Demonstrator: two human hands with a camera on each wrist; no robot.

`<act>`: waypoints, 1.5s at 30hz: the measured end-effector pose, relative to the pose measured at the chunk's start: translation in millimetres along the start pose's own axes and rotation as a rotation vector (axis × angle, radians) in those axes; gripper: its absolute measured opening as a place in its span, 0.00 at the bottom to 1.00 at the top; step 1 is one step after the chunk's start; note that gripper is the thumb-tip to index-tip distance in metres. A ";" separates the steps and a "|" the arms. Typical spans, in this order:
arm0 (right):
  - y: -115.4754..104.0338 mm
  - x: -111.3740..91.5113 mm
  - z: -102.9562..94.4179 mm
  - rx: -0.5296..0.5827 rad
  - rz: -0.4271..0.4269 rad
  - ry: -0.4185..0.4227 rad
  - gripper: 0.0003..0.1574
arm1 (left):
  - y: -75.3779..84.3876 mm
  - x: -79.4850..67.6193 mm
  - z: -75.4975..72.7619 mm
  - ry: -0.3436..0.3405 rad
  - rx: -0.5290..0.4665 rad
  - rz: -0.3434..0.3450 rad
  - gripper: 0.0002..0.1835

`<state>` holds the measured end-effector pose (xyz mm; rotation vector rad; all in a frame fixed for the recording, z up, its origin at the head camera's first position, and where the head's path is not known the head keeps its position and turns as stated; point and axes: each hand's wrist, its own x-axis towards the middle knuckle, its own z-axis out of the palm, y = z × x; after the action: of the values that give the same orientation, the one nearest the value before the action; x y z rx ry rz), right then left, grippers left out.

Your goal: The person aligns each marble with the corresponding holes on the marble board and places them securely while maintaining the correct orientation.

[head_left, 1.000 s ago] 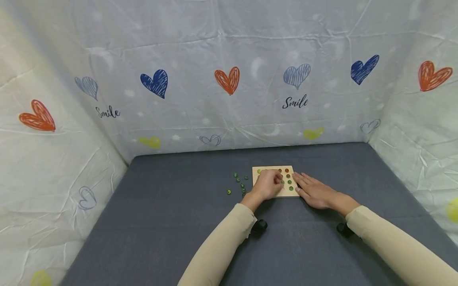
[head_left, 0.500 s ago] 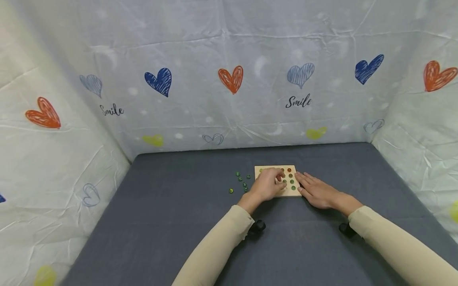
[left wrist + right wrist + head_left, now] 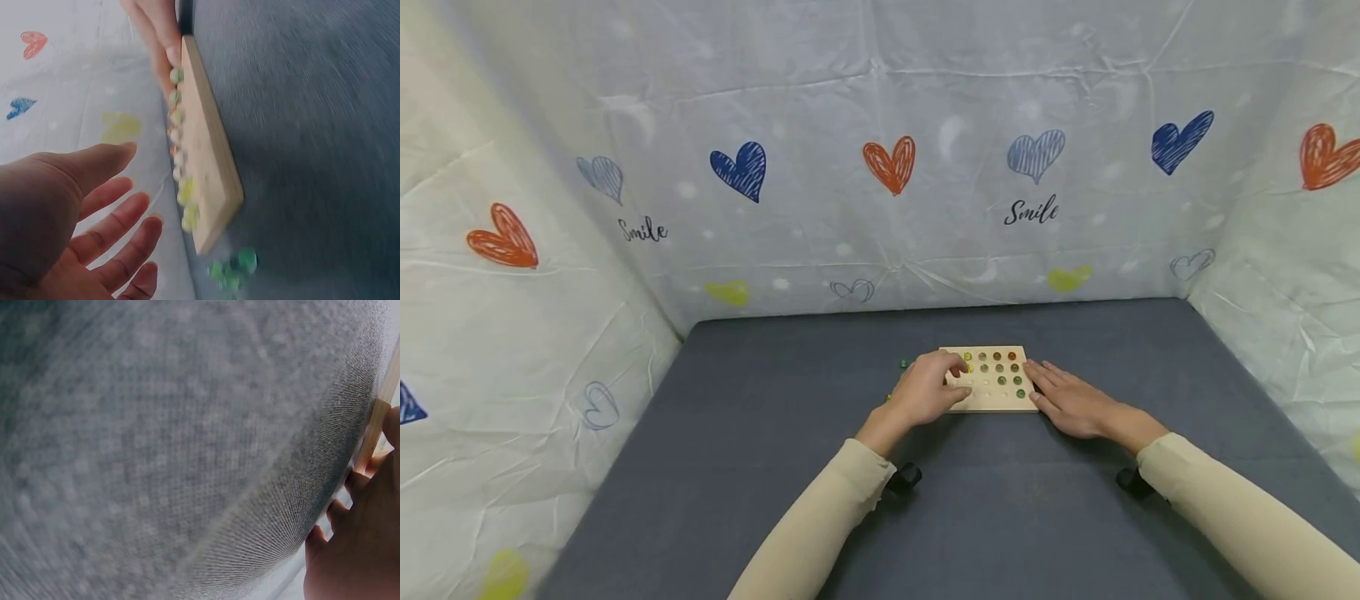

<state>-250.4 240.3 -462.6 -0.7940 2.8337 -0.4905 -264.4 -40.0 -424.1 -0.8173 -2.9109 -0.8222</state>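
A light wooden board (image 3: 992,406) with rows of hollows lies on the table, with several glass marbles sitting in it. Red ones are at its far right corner, yellow marbles (image 3: 187,190) towards the left and green marbles (image 3: 1017,381) at the right. Over the board's left part hovers my left hand (image 3: 925,385), thumb and fingers apart. The left wrist view shows nothing between them. My right hand (image 3: 1072,402) lies with fingers extended against the board's right edge; the right wrist view catches its fingers beside the wood (image 3: 373,434).
Loose green marbles (image 3: 247,261) lie on the dark table left of the board; in the head view my left hand hides most of them. A pale cloth printed with hearts (image 3: 889,165) hangs behind the table and along both sides.
My left hand has moved left from the middle of the board, and its thumb and fingers have spread apart. My right hand stays at the board's edge. The head view has shifted slightly.
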 end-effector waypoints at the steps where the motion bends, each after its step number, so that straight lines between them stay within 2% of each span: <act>1: 0.3 -0.2 -0.3 0.003 -0.002 -0.001 0.37 | -3.0 -2.4 -2.6 -0.002 -0.004 -0.003 0.16; 13: 0.1 -0.3 -0.5 0.016 -0.002 -0.004 0.38 | -53.3 -33.2 -35.3 0.011 -0.089 -0.078 0.18; 18: 1.3 -0.1 -0.5 0.018 -0.008 -0.008 0.38 | -72.6 -44.5 -39.5 0.014 -0.120 -0.107 0.18; 24: 0.5 0.3 -0.7 0.023 -0.006 -0.016 0.38 | -88.8 -52.3 -39.1 -0.017 -0.186 -0.167 0.18; 27: -0.2 0.2 -1.5 0.023 -0.001 -0.018 0.38 | -94.0 -54.6 -38.1 -0.031 -0.213 -0.180 0.18; 32: 0.2 0.3 -2.3 0.025 0.007 -0.019 0.38 | -99.6 -55.2 -36.0 -0.030 -0.215 -0.162 0.18; 45: 2.6 1.4 -1.4 0.020 0.014 -0.028 0.38 | -100.4 -53.1 -33.3 -0.035 -0.199 -0.174 0.16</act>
<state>-253.1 242.1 -462.2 -0.7703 2.8025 -0.5015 -271.7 -154.8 -451.9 -0.5986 -2.9996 -1.1376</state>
